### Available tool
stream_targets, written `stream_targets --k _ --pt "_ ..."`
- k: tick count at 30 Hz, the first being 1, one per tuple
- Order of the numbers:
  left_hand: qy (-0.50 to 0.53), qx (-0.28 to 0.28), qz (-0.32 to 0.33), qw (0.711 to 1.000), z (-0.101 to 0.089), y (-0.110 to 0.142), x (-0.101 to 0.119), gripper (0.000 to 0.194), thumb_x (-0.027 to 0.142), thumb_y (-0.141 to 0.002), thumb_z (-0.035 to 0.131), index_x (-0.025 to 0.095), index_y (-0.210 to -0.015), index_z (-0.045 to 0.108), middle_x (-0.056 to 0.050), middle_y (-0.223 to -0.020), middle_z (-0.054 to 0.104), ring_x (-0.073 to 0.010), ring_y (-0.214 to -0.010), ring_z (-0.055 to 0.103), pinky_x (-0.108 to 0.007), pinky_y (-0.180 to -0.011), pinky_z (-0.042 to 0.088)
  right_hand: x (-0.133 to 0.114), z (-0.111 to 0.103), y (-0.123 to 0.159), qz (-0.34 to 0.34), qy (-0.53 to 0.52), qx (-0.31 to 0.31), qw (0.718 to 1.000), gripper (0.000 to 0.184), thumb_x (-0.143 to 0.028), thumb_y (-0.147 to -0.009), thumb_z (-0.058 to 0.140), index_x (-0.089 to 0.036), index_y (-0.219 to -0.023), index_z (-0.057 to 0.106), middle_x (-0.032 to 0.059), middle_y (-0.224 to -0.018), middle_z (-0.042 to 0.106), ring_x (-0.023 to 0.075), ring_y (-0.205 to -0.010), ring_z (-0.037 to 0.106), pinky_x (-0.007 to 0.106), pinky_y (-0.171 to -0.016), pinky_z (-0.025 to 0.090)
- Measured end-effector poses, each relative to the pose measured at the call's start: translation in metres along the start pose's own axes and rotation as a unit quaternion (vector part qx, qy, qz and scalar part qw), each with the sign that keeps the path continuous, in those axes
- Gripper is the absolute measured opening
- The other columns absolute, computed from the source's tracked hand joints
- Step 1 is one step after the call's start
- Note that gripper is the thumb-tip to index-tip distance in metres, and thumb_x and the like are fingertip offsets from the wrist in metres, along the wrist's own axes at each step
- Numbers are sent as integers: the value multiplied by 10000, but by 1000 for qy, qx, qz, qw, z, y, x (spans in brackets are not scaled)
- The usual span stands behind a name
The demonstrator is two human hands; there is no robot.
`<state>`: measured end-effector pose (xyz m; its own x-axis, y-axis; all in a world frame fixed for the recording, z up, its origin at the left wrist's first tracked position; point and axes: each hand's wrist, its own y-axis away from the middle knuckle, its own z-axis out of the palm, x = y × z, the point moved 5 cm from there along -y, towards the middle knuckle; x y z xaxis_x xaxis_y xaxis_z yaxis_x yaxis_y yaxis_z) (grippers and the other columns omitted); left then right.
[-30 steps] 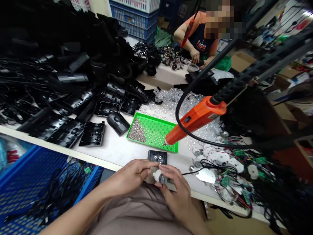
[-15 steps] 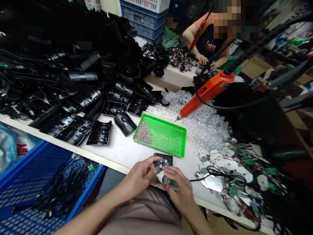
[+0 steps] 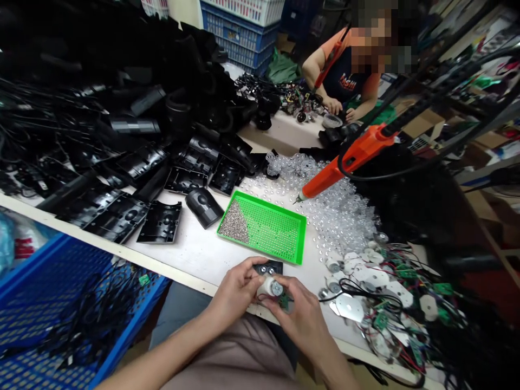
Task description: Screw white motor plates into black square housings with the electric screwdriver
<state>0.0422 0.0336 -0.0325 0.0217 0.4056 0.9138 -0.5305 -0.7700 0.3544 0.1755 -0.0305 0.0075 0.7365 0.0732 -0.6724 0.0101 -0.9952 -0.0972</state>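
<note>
Close to the table's front edge, my left hand (image 3: 235,290) and my right hand (image 3: 304,311) pinch a small motor (image 3: 276,288) from both sides. The motor sits on a white round part, with thin wires and a bit of green circuit board (image 3: 284,301) under my right fingers. Just beyond it lies a black block (image 3: 277,265) that carries clear round pieces with shiny centres. My left fingertips reach its left side. A black cable runs off to the right from beside my right hand. Fingers cover part of the motor's underside.
A green tray (image 3: 280,257) with small screws (image 3: 233,223) lies ahead. An orange electric screwdriver (image 3: 325,176) hangs over clear plastic pieces (image 3: 345,216). Black housings (image 3: 160,222) lie left, wired motor plates (image 3: 400,290) right. A blue crate (image 3: 122,336) stands below left; a co-worker (image 3: 345,81) sits opposite.
My hands have closed in around the motor, which has tipped so its metal end shows more. The view has shifted slightly; the co-worker's hands have moved a little.
</note>
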Motion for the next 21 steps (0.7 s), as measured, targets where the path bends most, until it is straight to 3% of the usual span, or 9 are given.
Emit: stream_targets --k 5,8,10,14,18,21 --pt "43 -8 -23 999 1 13 -11 457 365 -796 627 160 -1191 526 63 -656 515 -98 -548 507 -233 -547 422 -13 2 11 -60 69 -19 996 382 -261 -890 603 -206 -1249 484 95 -1091 676 239 -987 642 394 -825 554" --pt "89 -52 -31 994 9 22 -16 575 330 -749 684 186 -1262 471 38 -765 571 -123 -626 595 -277 -636 478 -14 1 17 -92 53 -44 993 439 -208 -904 573 -209 -1322 438 92 -1148 669 221 -1050 622 361 -866 549" --pt "73 -55 -22 996 10 25 -17 658 279 -712 711 210 -1306 438 19 -848 592 -140 -691 622 -299 -687 494 -11 -3 17 -127 61 -24 990 456 -180 -915 546 -205 -1351 416 97 -1185 663 216 -1089 609 358 -900 533" --pt "-142 19 16 990 -2 27 -15 585 195 -669 746 246 -1206 519 13 -911 593 -157 -767 595 -289 -679 476 0 -9 0 -160 130 7 979 426 -203 -915 563 -193 -1327 453 115 -1191 667 243 -1073 618 403 -898 505" --pt "-328 107 123 930 -16 25 -5 184 231 -821 636 229 -994 574 -1 -890 617 -187 -832 604 -340 -773 489 6 -3 -22 -172 185 -26 967 352 -273 -914 574 -172 -1247 521 111 -1141 690 264 -1041 623 426 -882 478" --pt "-389 134 218 885 -21 18 1 287 255 -873 587 227 -1157 551 -72 -1141 628 -245 -1081 576 -414 -917 472 6 1 -31 -172 204 -38 963 343 -290 -912 575 -164 -1229 537 109 -1128 692 266 -1046 608 423 -896 459"
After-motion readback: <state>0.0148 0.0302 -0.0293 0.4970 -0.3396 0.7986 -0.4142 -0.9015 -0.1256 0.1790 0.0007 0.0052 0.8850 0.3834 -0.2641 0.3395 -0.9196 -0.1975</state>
